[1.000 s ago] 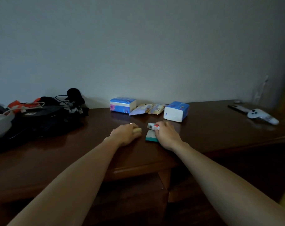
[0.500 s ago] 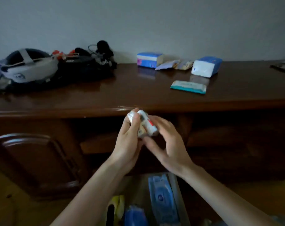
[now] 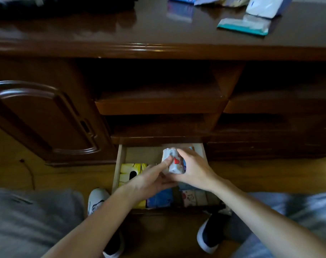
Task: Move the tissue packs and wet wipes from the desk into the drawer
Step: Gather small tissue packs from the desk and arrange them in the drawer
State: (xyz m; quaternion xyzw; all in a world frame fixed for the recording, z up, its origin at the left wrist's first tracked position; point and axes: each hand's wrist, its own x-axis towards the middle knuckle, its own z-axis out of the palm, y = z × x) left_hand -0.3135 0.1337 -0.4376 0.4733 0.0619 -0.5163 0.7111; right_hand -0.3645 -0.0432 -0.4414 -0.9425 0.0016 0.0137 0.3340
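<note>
I saw a carved cabinet door at nine o'clock, with two open shelves stacked at centre. A white shoe stood on the wooden floor at seven o'clock, and dark gear lay at eleven o'clock.

Drawer pulled out below desk; top access open. Both hands plus small tissue pack occupy space above drawer middle. Drawer floor: yellow pack at left, blue pack and white patterned pack along near edge. Bare floor strip at far left free. Shelf edge overhangs drawer's far end. Desktop: teal wet wipes pack near front edge; surface left of it unobstructed.
</note>
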